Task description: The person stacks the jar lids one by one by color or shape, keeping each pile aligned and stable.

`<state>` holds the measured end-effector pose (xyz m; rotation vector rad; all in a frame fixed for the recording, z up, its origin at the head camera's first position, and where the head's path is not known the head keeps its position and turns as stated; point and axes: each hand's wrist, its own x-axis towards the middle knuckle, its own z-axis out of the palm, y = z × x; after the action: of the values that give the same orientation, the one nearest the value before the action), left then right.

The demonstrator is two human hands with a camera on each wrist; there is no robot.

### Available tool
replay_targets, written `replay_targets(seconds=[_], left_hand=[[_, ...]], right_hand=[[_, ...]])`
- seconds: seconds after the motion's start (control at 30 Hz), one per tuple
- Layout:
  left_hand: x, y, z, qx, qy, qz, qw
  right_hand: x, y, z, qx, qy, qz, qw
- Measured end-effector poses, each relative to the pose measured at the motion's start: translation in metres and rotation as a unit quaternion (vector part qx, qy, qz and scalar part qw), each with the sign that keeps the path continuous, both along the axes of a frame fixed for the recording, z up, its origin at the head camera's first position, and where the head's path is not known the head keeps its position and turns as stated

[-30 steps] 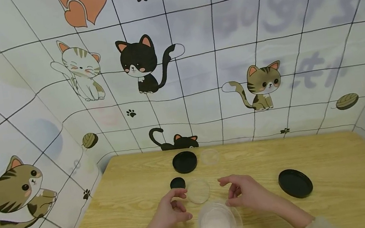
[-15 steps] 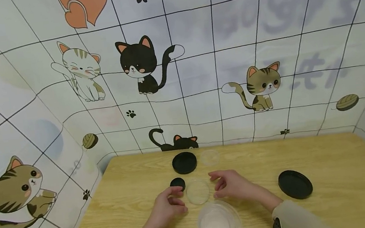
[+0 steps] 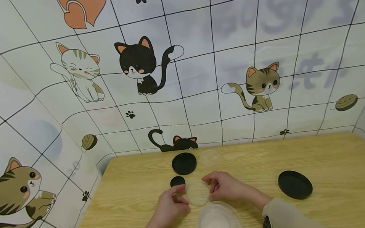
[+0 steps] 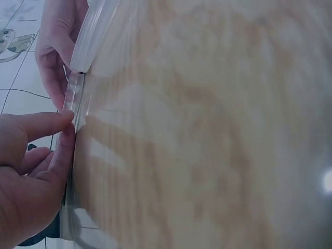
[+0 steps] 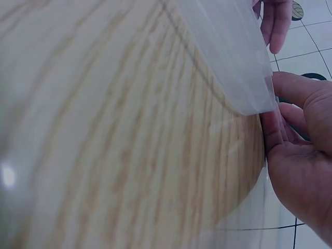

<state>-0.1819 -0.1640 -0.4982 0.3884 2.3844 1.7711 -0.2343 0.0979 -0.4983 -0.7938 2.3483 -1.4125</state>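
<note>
A small clear round disc [image 3: 198, 194], which looks like a lid or shallow dish, lies flat on the wooden table. On its left side my left hand [image 3: 170, 208] has thumb and forefinger spread at the rim. Opposite, my right hand [image 3: 226, 187] is likewise at the right rim, thumb and forefinger apart. Whether the fingertips press on it cannot be told. In front sits a larger clear round container [image 3: 219, 224], seemingly stacked. The left wrist view shows my left hand [image 4: 36, 166] beside clear edges; the right wrist view shows my right hand [image 5: 301, 135] likewise.
A small black disc [image 3: 177, 181] stands just behind my left fingers. Farther back are a larger black rimmed disc [image 3: 184, 163] and a faint clear disc [image 3: 210, 158]. Another black rimmed disc [image 3: 295, 184] lies to the right. A cat-patterned cloth [image 3: 197, 69] walls the table [image 3: 340, 155].
My right hand has moved left and away from the large clear container to the small clear disc. My left hand has shifted slightly right, up to the disc's rim. The discs have stayed put.
</note>
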Motion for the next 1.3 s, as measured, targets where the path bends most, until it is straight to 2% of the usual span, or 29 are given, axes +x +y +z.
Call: replay_targets(seconds=[0.17, 0.3, 0.57, 0.77, 0.97, 1.13, 1.3], left_hand=[[-0.002, 0.003, 0.001, 0.003, 0.013, 0.000, 0.9999], [-0.002, 0.006, 0.004, -0.001, 0.015, -0.001, 0.9999], [0.004, 0.015, 0.017, -0.014, 0.031, -0.017, 0.9993], [0.016, 0.019, 0.031, -0.039, 0.028, -0.031, 0.9984], [0.033, 0.024, 0.040, -0.039, 0.009, -0.051, 0.9979], [0.048, 0.027, 0.038, -0.033, -0.003, -0.060, 0.9976], [0.059, 0.030, 0.033, -0.037, -0.019, -0.055, 0.9976]], right_hand=[[0.000, -0.002, 0.001, 0.006, -0.003, -0.007, 1.0000], [0.002, 0.002, 0.007, -0.002, -0.007, -0.013, 0.9999], [0.015, 0.015, 0.026, -0.030, -0.005, -0.016, 0.9994], [0.033, 0.023, 0.036, -0.035, -0.017, -0.013, 0.9991], [0.055, 0.030, 0.034, -0.041, -0.022, -0.011, 0.9988], [0.070, 0.033, 0.029, -0.058, -0.031, -0.006, 0.9978], [0.082, 0.034, 0.022, -0.069, -0.021, -0.005, 0.9974]])
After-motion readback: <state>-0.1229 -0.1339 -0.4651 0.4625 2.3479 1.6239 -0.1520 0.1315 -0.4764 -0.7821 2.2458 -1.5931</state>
